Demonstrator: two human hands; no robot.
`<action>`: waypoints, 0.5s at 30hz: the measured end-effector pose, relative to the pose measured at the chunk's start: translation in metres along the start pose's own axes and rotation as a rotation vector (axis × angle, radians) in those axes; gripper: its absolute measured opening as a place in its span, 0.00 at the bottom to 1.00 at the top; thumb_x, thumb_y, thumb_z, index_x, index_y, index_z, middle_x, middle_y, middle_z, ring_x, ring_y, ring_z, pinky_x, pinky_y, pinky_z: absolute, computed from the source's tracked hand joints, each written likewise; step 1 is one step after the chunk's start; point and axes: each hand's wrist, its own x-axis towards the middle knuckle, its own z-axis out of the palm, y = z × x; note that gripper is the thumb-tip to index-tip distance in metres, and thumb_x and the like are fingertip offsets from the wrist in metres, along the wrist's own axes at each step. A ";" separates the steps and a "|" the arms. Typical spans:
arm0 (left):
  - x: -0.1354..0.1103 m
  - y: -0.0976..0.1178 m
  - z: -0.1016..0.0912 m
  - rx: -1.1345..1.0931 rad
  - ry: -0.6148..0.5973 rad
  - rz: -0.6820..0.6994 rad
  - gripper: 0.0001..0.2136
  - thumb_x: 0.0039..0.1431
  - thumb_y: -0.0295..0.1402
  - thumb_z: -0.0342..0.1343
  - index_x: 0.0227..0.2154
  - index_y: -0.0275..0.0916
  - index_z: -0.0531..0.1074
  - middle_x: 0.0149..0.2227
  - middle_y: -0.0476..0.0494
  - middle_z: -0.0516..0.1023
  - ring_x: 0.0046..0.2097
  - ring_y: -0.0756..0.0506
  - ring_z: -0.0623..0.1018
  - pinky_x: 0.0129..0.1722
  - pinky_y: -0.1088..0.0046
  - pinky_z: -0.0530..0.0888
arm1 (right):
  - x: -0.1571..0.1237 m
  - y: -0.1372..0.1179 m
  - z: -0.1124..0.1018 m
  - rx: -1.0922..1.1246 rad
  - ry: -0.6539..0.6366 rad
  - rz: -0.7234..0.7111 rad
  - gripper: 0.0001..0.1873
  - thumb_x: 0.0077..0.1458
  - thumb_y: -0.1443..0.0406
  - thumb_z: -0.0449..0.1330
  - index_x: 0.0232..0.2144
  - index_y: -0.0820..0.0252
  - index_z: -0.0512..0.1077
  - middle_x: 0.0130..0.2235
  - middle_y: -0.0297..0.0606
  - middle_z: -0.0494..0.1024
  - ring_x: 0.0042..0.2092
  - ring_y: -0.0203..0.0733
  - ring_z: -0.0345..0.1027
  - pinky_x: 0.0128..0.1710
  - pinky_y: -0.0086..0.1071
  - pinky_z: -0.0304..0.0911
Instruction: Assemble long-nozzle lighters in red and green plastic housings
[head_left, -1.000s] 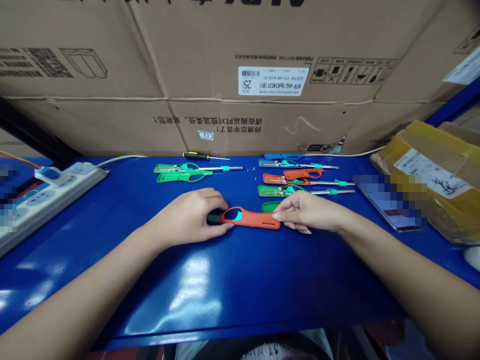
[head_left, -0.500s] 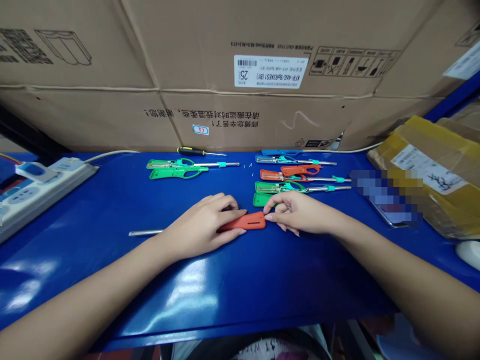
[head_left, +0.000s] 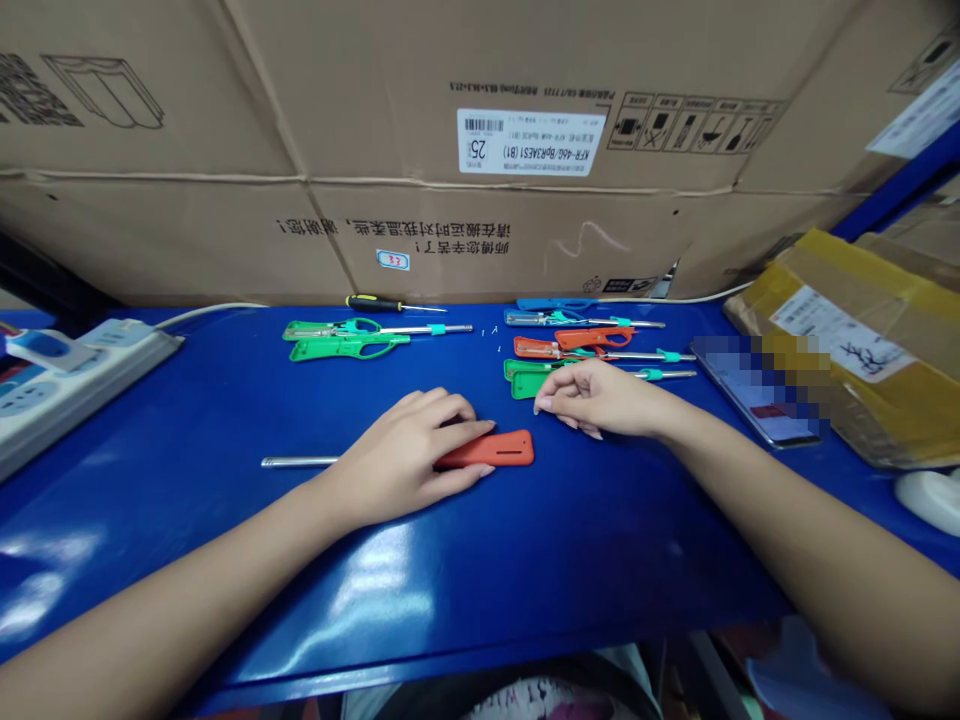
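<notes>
My left hand [head_left: 412, 450] is closed around an orange long-nosed gas lighter [head_left: 514, 449] lying on the blue tabletop. The lighter's handle end sticks out past my fingertips, and its metal tube shows on the other side of the hand. Just beyond that handle end, my right hand [head_left: 600, 400] hovers with its fingers curled together; whether something small is between them cannot be seen. Close to those fingertips, a green handle shell [head_left: 529, 380] overlaps an opened green lighter [head_left: 511, 369], which my right hand partly covers.
Behind are an opened orange lighter [head_left: 532, 348], an opened blue lighter [head_left: 525, 318], an opened green lighter [head_left: 300, 330] and a screwdriver [head_left: 375, 303]. A power strip [head_left: 82, 375] stands left. A phone [head_left: 757, 390] and taped parcel [head_left: 840, 350] lie right; a large carton [head_left: 405, 120] walls the back.
My right hand has left the end of the orange lighter, moving slightly away and to the right. The green shell has shifted onto the green lighter. My left hand keeps its grip.
</notes>
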 end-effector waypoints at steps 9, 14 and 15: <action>0.002 0.025 0.003 -0.118 0.357 0.035 0.12 0.67 0.33 0.58 0.51 0.39 0.71 0.45 0.41 0.79 0.45 0.44 0.76 0.46 0.66 0.73 | -0.010 -0.020 0.055 0.617 0.004 -0.065 0.24 0.47 0.51 0.73 0.36 0.61 0.71 0.22 0.28 0.75 0.17 0.24 0.54 0.15 0.22 0.49; 0.004 0.023 0.007 -0.201 0.387 -0.055 0.09 0.66 0.31 0.59 0.47 0.38 0.73 0.43 0.42 0.80 0.43 0.45 0.77 0.44 0.67 0.74 | -0.003 -0.013 0.054 0.762 0.088 -0.018 0.18 0.44 0.59 0.76 0.31 0.63 0.74 0.26 0.33 0.79 0.23 0.27 0.67 0.25 0.22 0.66; 0.004 0.022 0.008 -0.219 0.389 -0.074 0.09 0.66 0.31 0.59 0.47 0.38 0.73 0.43 0.42 0.80 0.43 0.45 0.77 0.44 0.67 0.74 | -0.002 -0.012 0.051 0.776 0.107 -0.007 0.17 0.44 0.61 0.76 0.31 0.63 0.75 0.28 0.34 0.80 0.26 0.28 0.71 0.29 0.22 0.69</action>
